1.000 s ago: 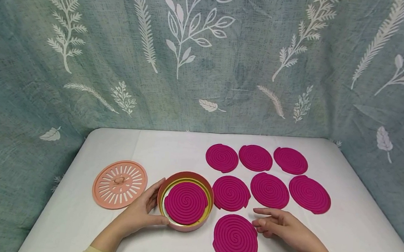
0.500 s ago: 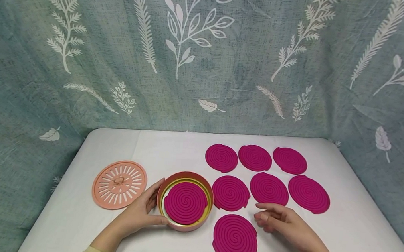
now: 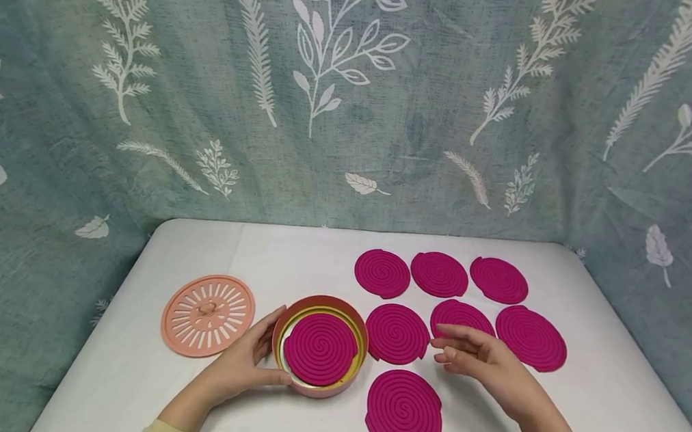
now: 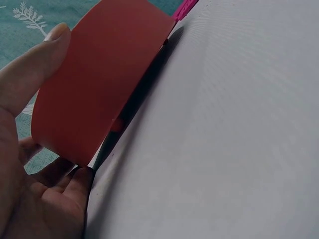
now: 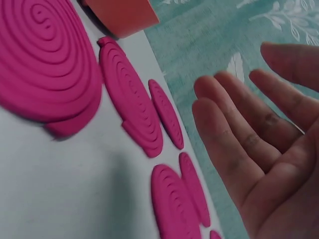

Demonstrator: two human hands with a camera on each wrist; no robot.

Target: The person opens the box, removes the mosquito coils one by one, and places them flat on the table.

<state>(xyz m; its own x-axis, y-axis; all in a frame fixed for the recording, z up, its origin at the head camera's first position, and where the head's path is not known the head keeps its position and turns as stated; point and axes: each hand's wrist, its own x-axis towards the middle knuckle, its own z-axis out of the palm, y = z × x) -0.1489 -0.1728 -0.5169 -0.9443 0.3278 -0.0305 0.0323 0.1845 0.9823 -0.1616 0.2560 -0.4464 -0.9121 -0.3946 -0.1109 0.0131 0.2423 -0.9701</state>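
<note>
My left hand grips the side of a round orange-red tin with a yellow inner rim, its thumb at the near side and its fingers round the left. In the left wrist view, the thumb presses the tin's outer wall. A magenta mosquito coil lies inside the tin. My right hand hovers over the table holding nothing, fingers extended and spread a little in the right wrist view. Its fingertips overlap a mosquito coil in the head view; another coil lies nearer to me.
Several more magenta mosquito coils lie flat in rows to the right and behind the tin. A slotted orange lid with a small central knob lies left of the tin. A patterned green curtain hangs behind the white table.
My right hand has risen and moved farther from me, from beside the nearest coil to over the row behind it. My left hand keeps its grip on the tin. The head view has shifted slightly.
</note>
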